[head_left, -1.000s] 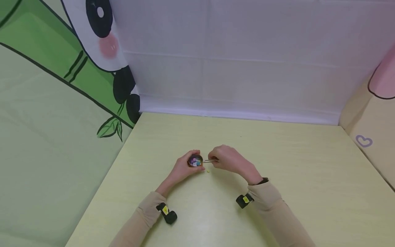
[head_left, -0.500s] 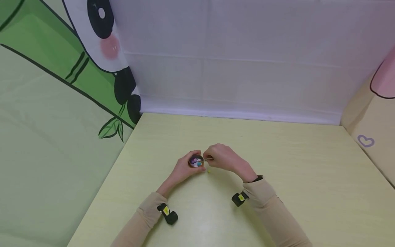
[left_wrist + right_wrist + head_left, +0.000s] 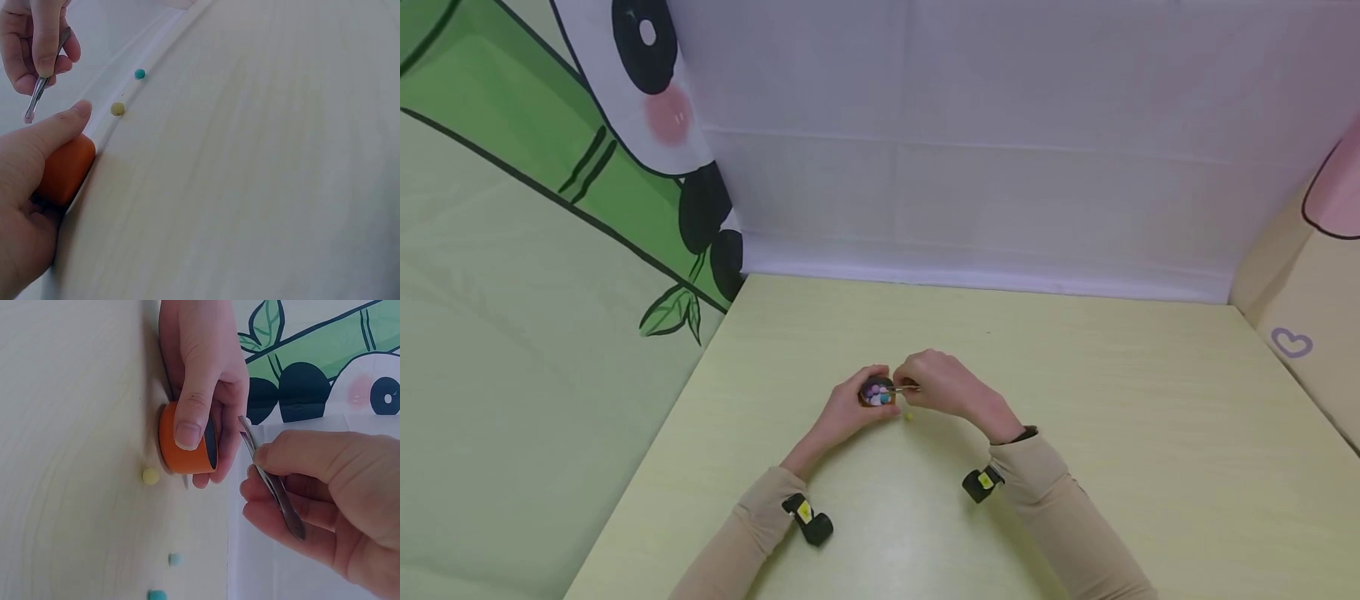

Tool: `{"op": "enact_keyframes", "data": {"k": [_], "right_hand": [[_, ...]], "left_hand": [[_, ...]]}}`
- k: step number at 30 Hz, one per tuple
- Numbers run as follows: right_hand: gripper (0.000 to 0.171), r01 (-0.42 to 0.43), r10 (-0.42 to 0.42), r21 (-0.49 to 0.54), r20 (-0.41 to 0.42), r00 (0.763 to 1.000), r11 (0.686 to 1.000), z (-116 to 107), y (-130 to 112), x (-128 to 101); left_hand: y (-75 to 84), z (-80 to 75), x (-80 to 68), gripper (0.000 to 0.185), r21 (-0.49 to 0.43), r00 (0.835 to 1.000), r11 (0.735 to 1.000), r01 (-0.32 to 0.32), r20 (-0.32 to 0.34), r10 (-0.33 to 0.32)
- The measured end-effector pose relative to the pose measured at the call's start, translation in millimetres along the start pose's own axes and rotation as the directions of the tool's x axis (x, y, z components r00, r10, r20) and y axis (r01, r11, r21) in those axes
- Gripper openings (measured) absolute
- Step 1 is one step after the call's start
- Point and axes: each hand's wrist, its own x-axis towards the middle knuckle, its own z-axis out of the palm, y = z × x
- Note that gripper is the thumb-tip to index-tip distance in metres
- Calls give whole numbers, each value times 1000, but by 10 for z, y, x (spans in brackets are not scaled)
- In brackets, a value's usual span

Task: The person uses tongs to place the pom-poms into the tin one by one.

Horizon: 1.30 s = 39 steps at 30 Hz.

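Observation:
In the head view my left hand (image 3: 842, 412) grips a small orange cup (image 3: 170, 445) with a dark inside, thumb along its wall. The cup stands on the table. Several small purple, white and blue balls (image 3: 876, 399) lie in it. My right hand (image 3: 943, 385) pinches metal tweezers (image 3: 278, 495) between thumb and fingers. Their tips reach to the cup's opening in the head view. A tiny pinkish ball (image 3: 29, 117) shows at the tips in the left wrist view.
A yellow ball (image 3: 150, 476) lies on the table (image 3: 1075, 383) just beside the cup. Two teal balls (image 3: 157, 595) lie farther off in the right wrist view. A pale cloth backdrop (image 3: 970, 208) rises behind the table, with a panda print (image 3: 658, 125) at its left.
My right hand has moved left, bringing the tweezers' tips over the cup's opening, and has stayed nearly still over the last half second. My left hand keeps its hold on the cup.

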Motion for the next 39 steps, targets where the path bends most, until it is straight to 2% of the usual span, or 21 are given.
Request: {"op": "enact_keyframes", "data": {"k": [9, 19, 26, 39], "right_hand": [[12, -17, 17, 8, 23, 1000, 1000, 2, 13, -17], [14, -23, 23, 3, 10, 1000, 1000, -19, 41, -78], [10, -17, 17, -7, 15, 1000, 1000, -10, 80, -130], [8, -73, 73, -3, 27, 997, 997, -29, 176, -252]], "left_hand": [[11, 10, 8, 69, 5, 1000, 1000, 11, 0, -11], [22, 24, 16, 69, 1, 1000, 1000, -2, 1, 2], [-18, 45, 22, 69, 1, 1000, 1000, -25, -3, 25], [-15, 56, 34, 69, -5, 1000, 1000, -26, -6, 26]]}}
